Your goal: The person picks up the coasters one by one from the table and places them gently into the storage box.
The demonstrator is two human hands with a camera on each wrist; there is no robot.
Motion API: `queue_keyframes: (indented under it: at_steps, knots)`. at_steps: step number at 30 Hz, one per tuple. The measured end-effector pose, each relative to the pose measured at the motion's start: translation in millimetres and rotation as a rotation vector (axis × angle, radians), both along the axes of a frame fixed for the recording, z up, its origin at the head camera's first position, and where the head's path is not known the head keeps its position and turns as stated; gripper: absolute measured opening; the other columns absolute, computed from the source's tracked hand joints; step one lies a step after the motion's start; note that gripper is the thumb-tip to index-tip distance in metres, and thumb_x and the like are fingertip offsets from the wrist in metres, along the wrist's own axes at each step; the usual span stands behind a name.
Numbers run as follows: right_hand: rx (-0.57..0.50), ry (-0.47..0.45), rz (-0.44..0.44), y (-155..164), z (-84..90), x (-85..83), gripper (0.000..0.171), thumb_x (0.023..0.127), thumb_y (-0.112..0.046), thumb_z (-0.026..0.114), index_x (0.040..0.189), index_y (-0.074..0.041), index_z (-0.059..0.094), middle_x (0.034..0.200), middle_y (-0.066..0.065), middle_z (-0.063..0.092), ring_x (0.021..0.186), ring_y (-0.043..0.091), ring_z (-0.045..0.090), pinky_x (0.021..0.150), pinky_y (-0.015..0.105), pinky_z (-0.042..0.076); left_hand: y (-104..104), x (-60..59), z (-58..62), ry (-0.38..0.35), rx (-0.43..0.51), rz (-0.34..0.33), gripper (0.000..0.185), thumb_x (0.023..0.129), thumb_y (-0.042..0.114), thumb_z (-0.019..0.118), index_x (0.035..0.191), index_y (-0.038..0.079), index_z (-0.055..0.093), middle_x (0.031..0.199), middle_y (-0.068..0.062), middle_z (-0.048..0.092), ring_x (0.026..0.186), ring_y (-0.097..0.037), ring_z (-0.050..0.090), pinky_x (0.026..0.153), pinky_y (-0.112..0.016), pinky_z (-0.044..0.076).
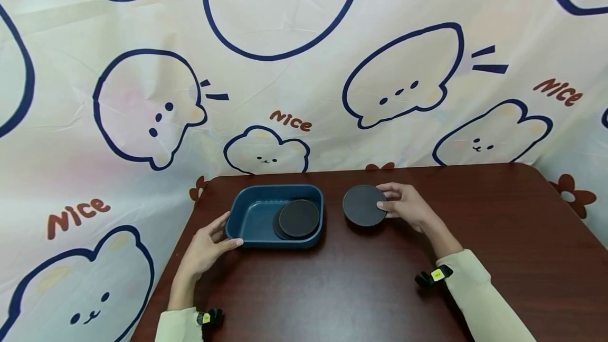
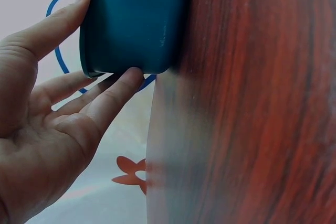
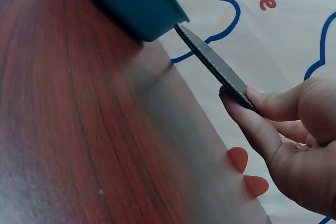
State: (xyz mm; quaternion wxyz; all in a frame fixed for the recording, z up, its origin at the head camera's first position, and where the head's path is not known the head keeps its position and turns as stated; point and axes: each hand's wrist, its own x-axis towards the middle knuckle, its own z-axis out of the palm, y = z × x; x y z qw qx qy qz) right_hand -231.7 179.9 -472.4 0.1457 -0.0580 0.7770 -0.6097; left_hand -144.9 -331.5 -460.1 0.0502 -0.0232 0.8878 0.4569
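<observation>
A blue rectangular plastic basin point(image 1: 256, 244) sits at the far left of the table. Inside, at its right end, lie black round coasters point(image 1: 299, 219), one overlapping another. My left hand point(image 1: 207, 245) holds the basin's left end, thumb at the near corner and fingers along the end wall; the left wrist view shows thumb and fingertips against the blue wall. To the right of the basin, my right hand point(image 1: 404, 206) pinches another black round coaster point(image 1: 363, 206) by its right edge. The right wrist view shows this coaster point(image 3: 215, 64) raised off the table, thumb on one face, fingers on the other.
The dark brown wooden table point(image 1: 332, 289) reaches back to a white cloth point(image 1: 294, 83) printed with cartoon animals. Black straps with small devices sit on both wrists, one strap point(image 1: 434, 276) at the right cuff.
</observation>
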Motion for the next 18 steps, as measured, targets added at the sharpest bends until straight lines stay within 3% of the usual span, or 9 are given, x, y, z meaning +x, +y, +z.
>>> queue_keyframes:
  at_steps: [18]
  knots:
    - [-0.087, -0.005, -0.069, -1, 7.1, 14.3, 0.056, 0.106, -0.009, 0.068, 0.156, 0.002, 0.047, 0.136, 0.026, 0.064, 0.092, 0.009, 0.076, 0.086, 0.029, 0.066, -1, 1.0, 1.0, -0.005, -0.001, -0.005, 0.087, 0.099, 0.024, 0.081, 0.169, 0.008, 0.032, 0.165, -0.026, 0.047, 0.145, -0.046, 0.057, 0.11, -0.056, 0.054]
